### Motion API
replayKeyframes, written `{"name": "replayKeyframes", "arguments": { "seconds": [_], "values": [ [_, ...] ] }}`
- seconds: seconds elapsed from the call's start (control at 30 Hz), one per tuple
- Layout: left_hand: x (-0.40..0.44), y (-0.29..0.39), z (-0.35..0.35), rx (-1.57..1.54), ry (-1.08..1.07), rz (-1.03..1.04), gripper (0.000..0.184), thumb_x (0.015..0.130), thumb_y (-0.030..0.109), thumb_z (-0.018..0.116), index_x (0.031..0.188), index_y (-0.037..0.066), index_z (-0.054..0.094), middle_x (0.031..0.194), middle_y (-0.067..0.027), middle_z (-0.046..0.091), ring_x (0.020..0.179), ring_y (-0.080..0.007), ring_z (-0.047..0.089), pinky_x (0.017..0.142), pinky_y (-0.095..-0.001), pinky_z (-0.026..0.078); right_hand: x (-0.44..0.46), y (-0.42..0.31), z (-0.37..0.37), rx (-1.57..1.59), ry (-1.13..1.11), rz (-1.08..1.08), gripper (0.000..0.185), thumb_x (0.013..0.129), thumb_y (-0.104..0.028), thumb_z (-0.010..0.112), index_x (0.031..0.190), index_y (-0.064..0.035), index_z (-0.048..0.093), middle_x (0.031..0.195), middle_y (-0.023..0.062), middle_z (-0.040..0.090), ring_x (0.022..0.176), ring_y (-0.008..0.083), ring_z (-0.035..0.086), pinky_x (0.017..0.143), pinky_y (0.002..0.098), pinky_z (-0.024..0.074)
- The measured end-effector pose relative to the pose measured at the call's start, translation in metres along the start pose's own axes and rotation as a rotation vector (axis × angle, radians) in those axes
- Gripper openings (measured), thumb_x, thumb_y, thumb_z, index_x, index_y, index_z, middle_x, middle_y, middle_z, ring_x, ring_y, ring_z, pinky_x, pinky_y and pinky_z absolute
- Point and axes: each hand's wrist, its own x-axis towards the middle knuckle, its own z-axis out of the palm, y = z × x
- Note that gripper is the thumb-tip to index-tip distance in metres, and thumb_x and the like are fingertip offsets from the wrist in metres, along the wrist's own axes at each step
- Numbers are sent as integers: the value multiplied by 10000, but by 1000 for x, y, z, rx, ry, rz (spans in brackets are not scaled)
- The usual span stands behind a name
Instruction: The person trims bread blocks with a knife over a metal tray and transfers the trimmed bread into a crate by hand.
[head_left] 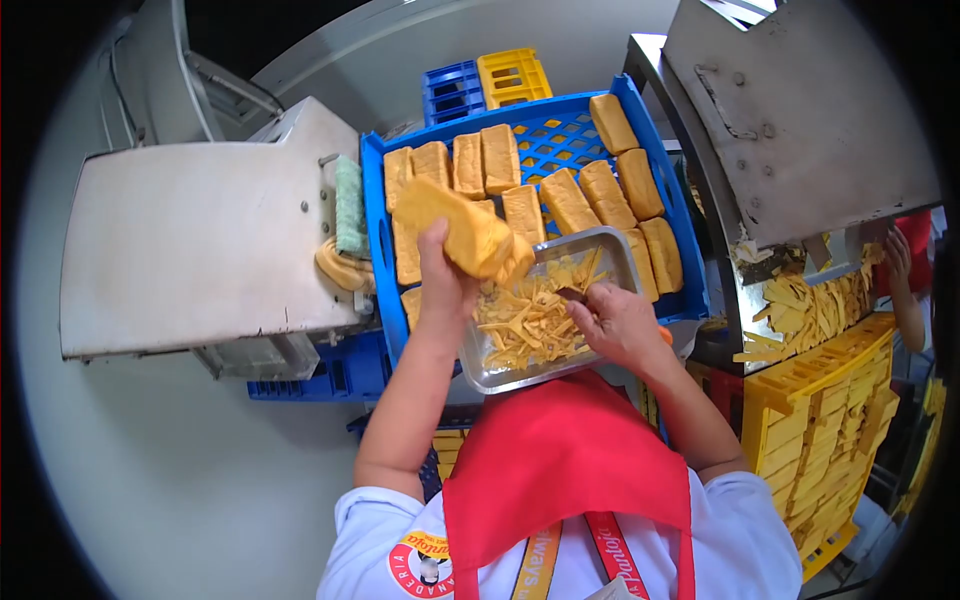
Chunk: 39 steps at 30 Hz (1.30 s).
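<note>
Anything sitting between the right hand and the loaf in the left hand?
Only a blurred piece at the end of the loaf facing the right hand; can't tell if it's attached. Nothing else visible stands in that gap: the strips lie lower, in the metal tray.

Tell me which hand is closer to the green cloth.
Left. The left hand grips a loaf to the right of the green cloth; the right hand is farther right, at the right side of the metal tray.

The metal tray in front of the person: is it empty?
No, many yellowish strips lie in the metal tray, with the right hand over its edge.
</note>
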Motion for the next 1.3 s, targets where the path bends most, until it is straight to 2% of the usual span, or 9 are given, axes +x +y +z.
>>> {"name": "replayKeyframes", "arguments": {
  "seconds": [0.13,0.17,0.27,0.47,0.7,0.83,0.87,1.0,1.3],
  "values": [
    [111,-5,33,399,103,343,610,831,431,682,1271,83,442,1141,-99,589,987,-256,651,683,-447,577,-14,3,5,25,-48,29,383,906,-395,617,771,-37,615,762,185,636,702,391,639,619,488,500],
    [136,-3,46,478,87,341,992,725,458,781,1403,-54,269,1304,-215,441,1112,-287,569,929,-387,502,-17,3,5,22,-39,38,383,906,-395,617,771,-37,615,762,185,636,702,391,639,619,488,500],
    [188,-21,86,883,313,406,1011,694,479,797,1392,-48,290,1353,-250,358,1138,-347,560,954,-413,499,-26,5,0,61,-68,104,387,911,-399,618,777,-36,614,774,183,641,717,391,640,623,480,504],
    [213,-60,136,1584,533,131,1094,665,557,801,1456,27,262,1494,-192,240,1235,-420,516,961,-453,541,-42,13,-10,105,-26,230,380,904,-395,642,776,-40,596,751,172,623,706,388,634,606,482,497],
    [225,-93,121,1961,289,-106,1084,774,711,624,1507,24,216,1596,-181,111,1310,-355,495,978,-438,523,-48,28,-10,60,208,397,309,851,-345,701,893,-64,580,836,131,605,711,382,627,617,481,492],
    [223,-80,113,2127,-11,43,987,815,719,557,1519,87,278,1585,-197,195,1333,-348,477,1032,-452,467,-45,59,-1,-23,229,487,282,840,-288,703,949,-65,571,858,158,607,727,385,645,641,502,507],
    [221,-73,111,2171,-99,55,876,828,670,566,1487,127,369,1479,-210,388,1317,-351,479,1038,-459,449,-45,70,4,52,66,502,239,830,-218,673,955,-41,572,838,197,636,763,401,653,675,505,509],
    [194,-33,101,2105,-182,200,701,831,511,597,1374,73,528,1334,-202,567,1273,-334,517,1044,-434,437,-31,64,23,121,-105,484,192,820,-157,624,944,-20,568,810,227,657,773,417,655,681,513,511],
    [110,-16,62,1962,-286,583,460,851,277,657,1246,47,602,1222,-187,614,1106,-357,611,944,-439,498,-2,35,57,201,-182,248,258,814,-210,638,930,9,565,776,262,652,782,443,659,698,506,519]
  ]
}}
